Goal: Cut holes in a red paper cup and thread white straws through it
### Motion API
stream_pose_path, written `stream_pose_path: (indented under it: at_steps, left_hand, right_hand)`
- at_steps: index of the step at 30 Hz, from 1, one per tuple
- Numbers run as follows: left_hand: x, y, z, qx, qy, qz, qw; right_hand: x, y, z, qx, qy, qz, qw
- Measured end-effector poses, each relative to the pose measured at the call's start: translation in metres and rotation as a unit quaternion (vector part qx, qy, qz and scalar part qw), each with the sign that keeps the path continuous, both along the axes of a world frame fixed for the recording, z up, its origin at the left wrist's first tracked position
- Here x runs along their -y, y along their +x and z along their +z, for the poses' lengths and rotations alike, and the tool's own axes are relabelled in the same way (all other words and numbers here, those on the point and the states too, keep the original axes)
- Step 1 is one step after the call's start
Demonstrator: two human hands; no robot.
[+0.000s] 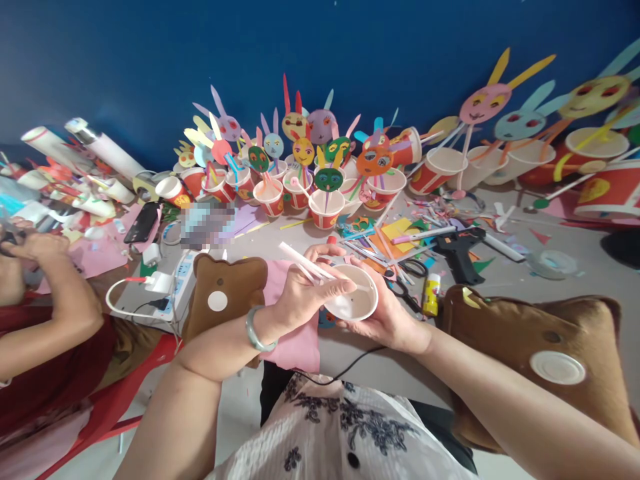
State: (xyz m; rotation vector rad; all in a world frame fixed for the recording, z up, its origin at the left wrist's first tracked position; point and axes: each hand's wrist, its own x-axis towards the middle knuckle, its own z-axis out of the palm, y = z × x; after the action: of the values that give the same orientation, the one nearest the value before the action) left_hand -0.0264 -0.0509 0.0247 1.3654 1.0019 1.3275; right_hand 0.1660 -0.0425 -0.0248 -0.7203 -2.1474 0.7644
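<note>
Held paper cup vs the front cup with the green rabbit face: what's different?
Pose: the held cup is tipped, mouth toward the camera; the rabbit cup stands upright.
Support: the right hand grips the held cup; the rabbit cup rests on the table.
Decoration: a green rabbit face sits above the rabbit cup's mouth; none above the held cup's.
Shared: pale interiors.

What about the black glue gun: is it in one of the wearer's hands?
No, the glue gun lies on the table, while the left hand holds white strips and the right hand holds a paper cup.
</note>
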Motion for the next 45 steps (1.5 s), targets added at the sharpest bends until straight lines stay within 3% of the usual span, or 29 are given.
stream_pose_path:
  at_steps: [7, 18, 27, 32, 40, 45]
  left_hand:
    - [0.001, 0.002, 0.007, 0.060, -0.061, 0.007, 0.996]
    - [-0.003, 0.004, 0.006, 0.077, -0.109, -0.044, 0.990]
    - [-0.011, -0.009, 0.014, -0.015, -0.072, -0.121, 0.990]
    - [-0.011, -0.013, 0.008, -0.037, -0.065, -0.177, 0.981]
    - [-0.009, -0.010, 0.000, -0.081, 0.015, -0.122, 0.989]
    - [-0.011, -0.007, -0.001, -0.055, -0.028, -0.120, 0.991]
  right_hand:
    - [-0.005, 0.004, 0.002, 0.048, 0.084, 0.039, 0.995]
    - [-0.006, 0.007, 0.002, 0.087, 0.134, 0.037, 0.986]
    - [-0.005, 0.004, 0.008, 0.105, 0.147, 0.006, 0.983]
    - [-0.004, 0.002, 0.013, 0.121, 0.179, -0.029, 0.976]
    - [-0.002, 0.002, 0.014, 0.152, 0.181, -0.039, 0.971]
    - [-0.007, 0.003, 0.017, 0.096, 0.174, -0.043, 0.979]
